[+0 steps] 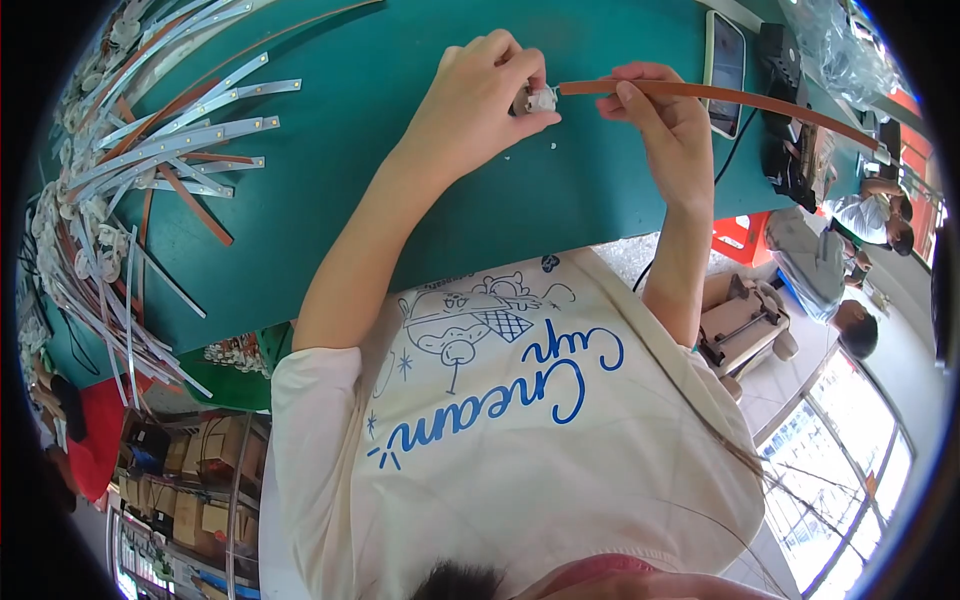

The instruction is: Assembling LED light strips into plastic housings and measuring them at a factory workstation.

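My left hand [490,95] is closed around a small silver metal buckle [537,99] at the end of a long brown strap [720,97]. My right hand [655,105] pinches that strap just right of the buckle. The strap runs away to the right above the green table [400,150]. Both hands hover low over the tabletop, close together.
A large pile of grey and brown straps [160,150] covers the table's left side. A phone [725,70] lies flat to the right of my hands, beside a black device [785,90] and a clear plastic bag [835,45]. Other people [860,215] stand beyond the table's right edge.
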{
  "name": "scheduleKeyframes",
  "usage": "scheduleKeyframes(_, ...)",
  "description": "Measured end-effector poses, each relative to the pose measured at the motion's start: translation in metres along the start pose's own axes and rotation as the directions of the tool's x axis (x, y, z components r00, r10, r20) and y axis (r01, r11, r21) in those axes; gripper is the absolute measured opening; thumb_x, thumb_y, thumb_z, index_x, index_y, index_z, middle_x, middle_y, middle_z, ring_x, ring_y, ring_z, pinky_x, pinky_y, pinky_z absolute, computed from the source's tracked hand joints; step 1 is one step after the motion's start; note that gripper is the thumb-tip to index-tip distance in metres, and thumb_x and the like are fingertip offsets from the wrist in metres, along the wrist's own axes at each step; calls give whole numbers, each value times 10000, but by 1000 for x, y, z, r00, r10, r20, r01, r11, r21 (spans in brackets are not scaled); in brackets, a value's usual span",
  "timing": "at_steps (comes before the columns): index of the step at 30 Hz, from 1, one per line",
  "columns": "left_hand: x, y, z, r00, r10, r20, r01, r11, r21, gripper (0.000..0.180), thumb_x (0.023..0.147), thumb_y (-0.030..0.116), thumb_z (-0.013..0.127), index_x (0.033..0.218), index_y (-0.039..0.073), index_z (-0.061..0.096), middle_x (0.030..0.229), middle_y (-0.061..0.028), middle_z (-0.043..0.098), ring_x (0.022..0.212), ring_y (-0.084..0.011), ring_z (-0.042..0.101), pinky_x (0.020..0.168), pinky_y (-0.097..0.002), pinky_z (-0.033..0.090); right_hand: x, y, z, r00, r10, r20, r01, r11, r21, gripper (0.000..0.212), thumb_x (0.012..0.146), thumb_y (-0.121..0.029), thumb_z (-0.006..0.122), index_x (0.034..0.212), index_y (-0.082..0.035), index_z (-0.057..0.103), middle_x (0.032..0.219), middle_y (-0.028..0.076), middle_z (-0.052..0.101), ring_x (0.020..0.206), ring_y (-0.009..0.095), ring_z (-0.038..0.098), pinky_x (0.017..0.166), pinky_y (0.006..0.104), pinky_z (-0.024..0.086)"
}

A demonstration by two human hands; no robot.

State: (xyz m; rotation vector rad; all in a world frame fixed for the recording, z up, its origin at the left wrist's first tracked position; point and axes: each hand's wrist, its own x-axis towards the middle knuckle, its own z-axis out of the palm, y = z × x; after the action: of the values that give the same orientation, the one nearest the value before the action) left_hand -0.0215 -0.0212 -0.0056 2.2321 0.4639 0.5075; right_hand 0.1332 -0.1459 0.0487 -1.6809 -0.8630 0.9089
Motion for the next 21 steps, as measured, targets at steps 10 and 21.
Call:
scheduleKeyframes(10,-2,2,3,998,67,-17,-66,996,53,321,702,162,741,955,82,559,901,-33,595,798,-208,595,763,-353,426,-11,-3,7,999,-39,-25,38,998,-42,147,857,-46,611,974,27,559,955,135,635,883,159,627,795,259,500)
scheduleKeyframes(21,8,14,-8,999,-34,37,32,997,67,262,757,183,710,955,66,585,889,-72,584,807,-247,572,740,-338,448,-11,-2,20,991,23,-132,-39,992,-118,163,849,-32,619,982,42,563,901,125,658,844,175,657,767,244,518)
